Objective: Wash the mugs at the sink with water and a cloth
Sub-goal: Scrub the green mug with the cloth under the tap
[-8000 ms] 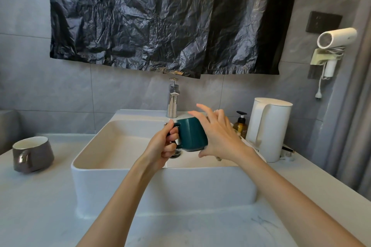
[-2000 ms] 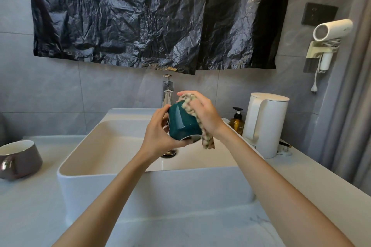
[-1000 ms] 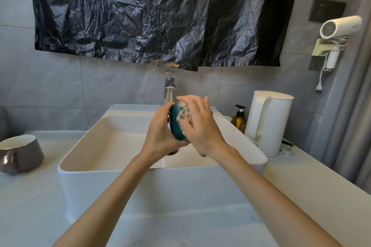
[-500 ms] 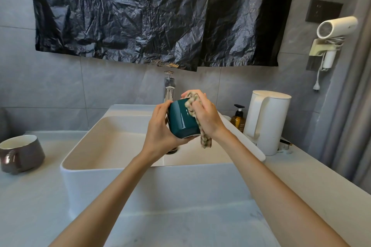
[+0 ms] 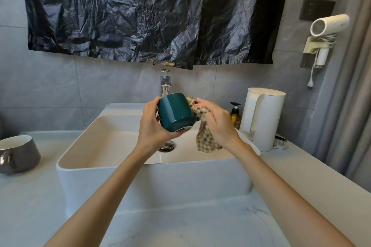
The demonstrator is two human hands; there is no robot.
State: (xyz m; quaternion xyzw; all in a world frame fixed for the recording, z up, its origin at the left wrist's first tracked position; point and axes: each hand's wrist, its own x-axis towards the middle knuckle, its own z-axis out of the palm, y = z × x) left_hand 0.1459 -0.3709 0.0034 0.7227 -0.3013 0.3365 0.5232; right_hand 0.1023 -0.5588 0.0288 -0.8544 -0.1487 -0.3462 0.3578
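A person stands at a white sink (image 5: 152, 182), washing up. Above its basin the left hand (image 5: 152, 126) grips a dark green mug (image 5: 176, 113), tilted, fingers curled under its base and thumb on its side. The right hand (image 5: 217, 122) clutches a spotted cloth (image 5: 205, 139) against the mug's right side, the loose end hanging over the basin. A chrome tap (image 5: 165, 84) rises behind the sink. Left of the sink, a grey mug (image 5: 19, 154) stands upright on the counter (image 5: 30, 206). Right of the sink stand a white kettle (image 5: 261, 118) and a soap bottle (image 5: 234, 114).
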